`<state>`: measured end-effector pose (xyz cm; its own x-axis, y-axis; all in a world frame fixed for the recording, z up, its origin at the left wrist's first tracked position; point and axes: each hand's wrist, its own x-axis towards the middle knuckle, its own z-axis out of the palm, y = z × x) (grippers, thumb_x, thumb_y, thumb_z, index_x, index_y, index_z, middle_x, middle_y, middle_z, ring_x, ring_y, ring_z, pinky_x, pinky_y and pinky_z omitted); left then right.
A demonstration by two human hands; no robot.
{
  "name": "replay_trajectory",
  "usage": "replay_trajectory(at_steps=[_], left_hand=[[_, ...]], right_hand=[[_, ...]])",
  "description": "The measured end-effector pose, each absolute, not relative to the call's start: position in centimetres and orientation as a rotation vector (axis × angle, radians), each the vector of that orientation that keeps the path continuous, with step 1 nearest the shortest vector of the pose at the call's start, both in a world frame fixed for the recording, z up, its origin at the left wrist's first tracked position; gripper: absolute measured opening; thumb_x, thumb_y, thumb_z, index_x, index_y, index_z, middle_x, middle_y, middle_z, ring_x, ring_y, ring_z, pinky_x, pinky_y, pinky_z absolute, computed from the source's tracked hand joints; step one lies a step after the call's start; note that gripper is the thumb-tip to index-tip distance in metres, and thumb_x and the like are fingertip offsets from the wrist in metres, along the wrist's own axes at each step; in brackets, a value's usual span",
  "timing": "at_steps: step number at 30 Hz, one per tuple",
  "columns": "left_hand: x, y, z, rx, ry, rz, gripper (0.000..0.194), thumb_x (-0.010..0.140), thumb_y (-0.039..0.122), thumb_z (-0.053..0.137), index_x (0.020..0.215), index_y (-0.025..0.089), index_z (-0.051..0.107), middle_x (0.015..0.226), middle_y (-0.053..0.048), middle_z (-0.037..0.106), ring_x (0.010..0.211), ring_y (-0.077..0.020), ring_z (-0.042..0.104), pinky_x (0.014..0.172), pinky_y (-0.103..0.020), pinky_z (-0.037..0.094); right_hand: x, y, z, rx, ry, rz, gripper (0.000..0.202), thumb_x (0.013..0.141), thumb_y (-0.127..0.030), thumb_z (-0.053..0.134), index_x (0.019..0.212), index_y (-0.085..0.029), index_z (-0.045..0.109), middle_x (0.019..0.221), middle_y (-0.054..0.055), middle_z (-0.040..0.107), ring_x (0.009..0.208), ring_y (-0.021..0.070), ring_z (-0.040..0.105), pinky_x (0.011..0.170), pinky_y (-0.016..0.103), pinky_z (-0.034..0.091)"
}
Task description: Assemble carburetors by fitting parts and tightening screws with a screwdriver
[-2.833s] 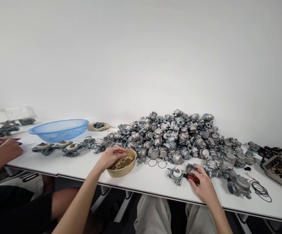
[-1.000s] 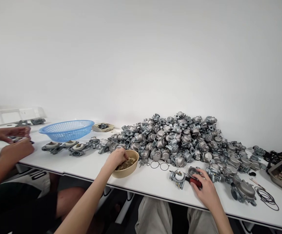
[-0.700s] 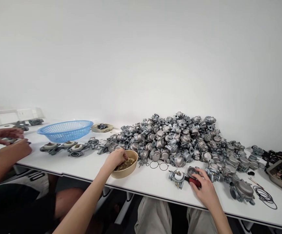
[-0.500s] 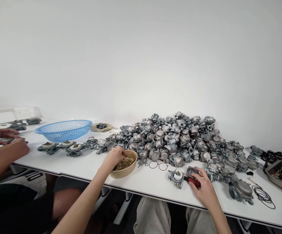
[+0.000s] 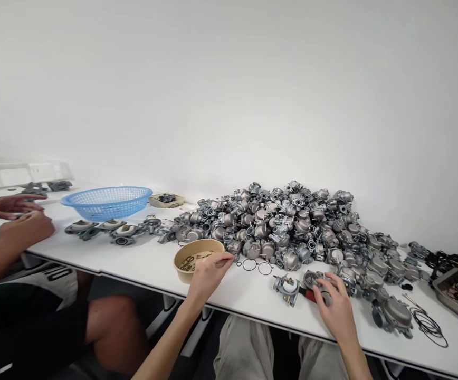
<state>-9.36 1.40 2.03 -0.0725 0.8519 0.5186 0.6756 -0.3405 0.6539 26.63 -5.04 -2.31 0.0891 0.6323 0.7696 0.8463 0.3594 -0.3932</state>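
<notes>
Your right hand (image 5: 335, 301) curves loosely, thumb and fingers apart, over a red handle (image 5: 309, 295) and a round metal cup (image 5: 312, 278) on the white table (image 5: 248, 301); whether it grips either, you cannot tell. Just left of them sits a metal body (image 5: 281, 287) with a white insert (image 5: 291, 285). Expect that casting to be stiff and fairly heavy for its size, so take it by its outer walls and spare the insert, which looks lighter and more fragile. The cup should be rigid too, best held round its rim. Your left hand (image 5: 209, 274) has its fingertips together just past the tan bowl (image 5: 181, 272); anything between them is too small to see. The brass-coloured parts (image 5: 189, 262) inside are probably light, hard and slippery, best pinched singly. Your left hand hides part of the bowl, your right covers some of the handle, and the tool's tip is unclear.
</notes>
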Motion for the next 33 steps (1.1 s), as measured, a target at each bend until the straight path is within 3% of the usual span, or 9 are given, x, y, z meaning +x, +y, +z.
replay_trajectory(at_steps=[3, 6, 8, 17, 23, 28, 30, 33], left_hand=[[-9.8, -0.1, 1.1, 1.978, 1.456, 1.461, 0.024, 0.087, 0.041, 0.065, 0.089, 0.027, 0.085, 0.098, -0.002, 0.085, 0.092, -0.0262, 0.080, 0.087, -0.033, 0.068], [-8.8, -1.2, -1.0, 1.917, 1.314, 1.436, 0.028, 0.086, 0.046, 0.064, 0.085, 0.026, 0.084, 0.094, -0.003, 0.085, 0.090, -0.0263, 0.081, 0.076, -0.032, 0.070], [-7.8, -1.4, -2.5, 1.884, 1.274, 1.389, 0.029, 0.086, 0.047, 0.064, 0.081, 0.026, 0.084, 0.092, -0.004, 0.085, 0.087, -0.0259, 0.081, 0.072, -0.032, 0.070], [-7.3, -1.3, -3.6, 1.821, 1.270, 1.339, 0.032, 0.084, 0.049, 0.066, 0.084, 0.022, 0.082, 0.092, -0.005, 0.085, 0.087, -0.0255, 0.080, 0.078, -0.033, 0.071], [-7.6, -1.5, -3.7, 1.805, 1.279, 1.311, 0.033, 0.085, 0.051, 0.066, 0.084, 0.022, 0.082, 0.094, -0.005, 0.085, 0.090, -0.0262, 0.080, 0.081, -0.033, 0.070], [-7.5, -1.5, -3.4, 1.820, 1.287, 1.308, 0.032, 0.085, 0.049, 0.067, 0.084, 0.021, 0.083, 0.094, -0.005, 0.085, 0.090, -0.0262, 0.081, 0.078, -0.031, 0.070], [-7.6, -1.7, -3.3, 1.833, 1.278, 1.316, 0.030, 0.085, 0.047, 0.067, 0.084, 0.021, 0.083, 0.093, -0.005, 0.085, 0.088, -0.0257, 0.081, 0.077, -0.030, 0.070], [-7.6, -1.9, -3.1, 1.864, 1.257, 1.347, 0.028, 0.085, 0.044, 0.067, 0.084, 0.021, 0.082, 0.091, -0.004, 0.086, 0.086, -0.0253, 0.081, 0.075, -0.031, 0.070]], right_hand=[[26.5, -7.1, -3.1, -1.247, -1.523, -0.287, 0.030, 0.104, -0.039, 0.052, 0.086, -0.024, 0.071, 0.092, 0.012, 0.068, 0.083, 0.0257, 0.069, 0.071, 0.038, 0.058], [26.2, -10.0, -5.4, -1.152, -1.498, -0.261, 0.043, 0.106, -0.025, 0.041, 0.065, -0.026, 0.051, 0.058, 0.000, 0.046, 0.051, 0.0182, 0.050, 0.047, 0.031, 0.042], [25.7, -11.5, -7.1, -1.116, -1.609, -0.325, 0.044, 0.104, -0.019, 0.044, 0.060, -0.027, 0.045, 0.053, -0.002, 0.038, 0.049, 0.0179, 0.044, 0.048, 0.032, 0.037], [23.6, -12.8, -11.6, -1.275, -1.772, -0.273, 0.045, 0.104, -0.019, 0.037, 0.060, -0.027, 0.042, 0.053, -0.001, 0.044, 0.051, 0.0170, 0.044, 0.055, 0.031, 0.036], [25.4, -12.7, -15.2, -1.515, -1.792, -0.140, 0.048, 0.105, -0.024, 0.036, 0.061, -0.024, 0.057, 0.056, 0.002, 0.056, 0.053, 0.0181, 0.058, 0.057, 0.029, 0.045], [27.0, -11.7, -17.3, -1.767, -1.852, 0.040, 0.030, 0.093, -0.016, 0.051, 0.083, -0.021, 0.079, 0.085, 0.010, 0.078, 0.086, 0.0280, 0.075, 0.077, 0.036, 0.059], [27.0, -10.9, -17.8, -1.855, -1.900, 0.138, 0.031, 0.090, -0.012, 0.054, 0.092, -0.020, 0.083, 0.096, 0.012, 0.081, 0.097, 0.0303, 0.076, 0.090, 0.040, 0.058], [26.2, -9.2, -18.7, -1.946, -2.015, 0.335, 0.027, 0.089, -0.010, 0.062, 0.100, -0.021, 0.085, 0.107, 0.011, 0.082, 0.104, 0.0285, 0.076, 0.095, 0.035, 0.056]])
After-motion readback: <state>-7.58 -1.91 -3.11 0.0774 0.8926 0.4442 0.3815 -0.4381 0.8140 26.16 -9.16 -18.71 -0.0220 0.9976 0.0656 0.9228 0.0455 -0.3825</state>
